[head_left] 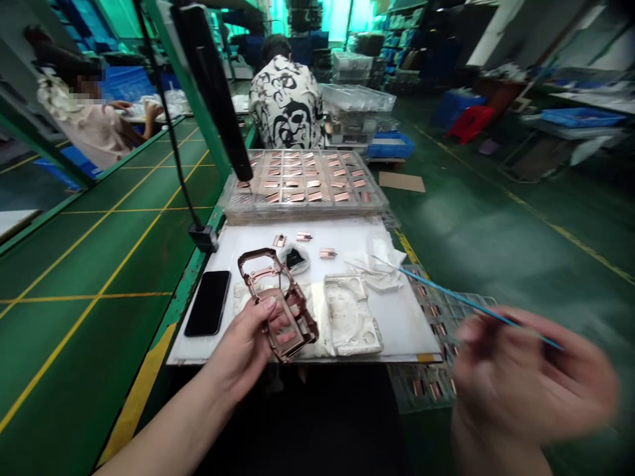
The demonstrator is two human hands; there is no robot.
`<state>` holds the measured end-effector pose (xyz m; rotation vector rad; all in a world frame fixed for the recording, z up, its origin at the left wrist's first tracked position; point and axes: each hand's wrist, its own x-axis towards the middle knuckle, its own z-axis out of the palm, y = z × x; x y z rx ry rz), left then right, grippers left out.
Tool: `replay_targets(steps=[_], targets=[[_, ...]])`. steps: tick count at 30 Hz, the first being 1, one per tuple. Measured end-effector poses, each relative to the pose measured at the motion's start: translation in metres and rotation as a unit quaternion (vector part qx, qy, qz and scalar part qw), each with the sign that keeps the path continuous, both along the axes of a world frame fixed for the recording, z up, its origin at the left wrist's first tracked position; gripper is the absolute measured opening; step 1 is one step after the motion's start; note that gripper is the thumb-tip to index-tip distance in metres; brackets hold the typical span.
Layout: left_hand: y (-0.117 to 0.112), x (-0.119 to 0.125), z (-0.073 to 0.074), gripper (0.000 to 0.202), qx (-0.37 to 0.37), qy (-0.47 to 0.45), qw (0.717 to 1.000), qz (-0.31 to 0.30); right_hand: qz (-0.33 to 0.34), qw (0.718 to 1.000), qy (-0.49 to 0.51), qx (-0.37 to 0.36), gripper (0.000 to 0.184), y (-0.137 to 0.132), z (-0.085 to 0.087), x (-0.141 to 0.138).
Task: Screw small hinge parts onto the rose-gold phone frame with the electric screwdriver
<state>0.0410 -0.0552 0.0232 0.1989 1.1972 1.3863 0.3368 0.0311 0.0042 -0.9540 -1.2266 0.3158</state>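
Copper-toned metal frame, rectangular with open windows and a glossy, ridged surface, is held just above the front of the white-topped counter, pinched between thumb and fingers in the left grip. The right grip, blurred, is pressed together on a thin blue stick with a fine pale tip. On the counter lie a chalky white moulded block, a black smartphone and small copper pieces. Beyond sits a clear plastic tray of copper plates.
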Motion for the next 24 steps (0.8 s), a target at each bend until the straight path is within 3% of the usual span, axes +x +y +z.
replay_targets(steps=[3,6,8,10,12,14,16,19,21,24], targets=[[0.011,-0.020,0.002,0.058,-0.065,0.078,0.991,-0.083,-0.028,0.997,-0.046,-0.052,0.023,0.048,-0.019,0.012],[0.022,-0.033,0.004,0.062,-0.051,0.185,0.965,-0.178,-0.048,0.989,-0.109,-0.089,0.035,0.081,-0.038,0.023],[0.032,-0.038,0.006,0.062,-0.011,0.311,0.923,-0.228,-0.051,0.983,-0.147,-0.100,0.039,0.095,-0.046,0.024],[0.042,-0.041,0.009,0.056,0.017,0.431,0.859,-0.276,-0.023,0.976,-0.182,-0.117,0.043,0.103,-0.051,0.021],[0.052,-0.043,0.010,0.051,0.025,0.498,0.810,-0.310,0.015,0.969,-0.205,-0.140,0.049,0.105,-0.056,0.020],[0.060,-0.045,0.009,0.047,0.032,0.517,0.789,-0.332,0.027,0.965,-0.207,-0.161,0.058,0.100,-0.064,0.024],[0.067,-0.047,0.006,0.045,0.050,0.524,0.773,-0.355,-0.004,0.965,-0.188,-0.181,0.067,0.091,-0.078,0.037],[0.075,-0.052,-0.003,0.050,0.059,0.545,0.733,-0.403,-0.100,0.952,-0.165,-0.236,0.073,0.078,-0.109,0.071],[0.080,-0.056,-0.011,0.056,0.045,0.565,0.702,-0.432,-0.171,0.923,-0.166,-0.303,0.065,0.074,-0.136,0.101],[0.087,-0.065,-0.023,0.064,0.020,0.594,0.674,-0.439,-0.226,0.847,-0.189,-0.442,0.041,0.066,-0.177,0.146]])
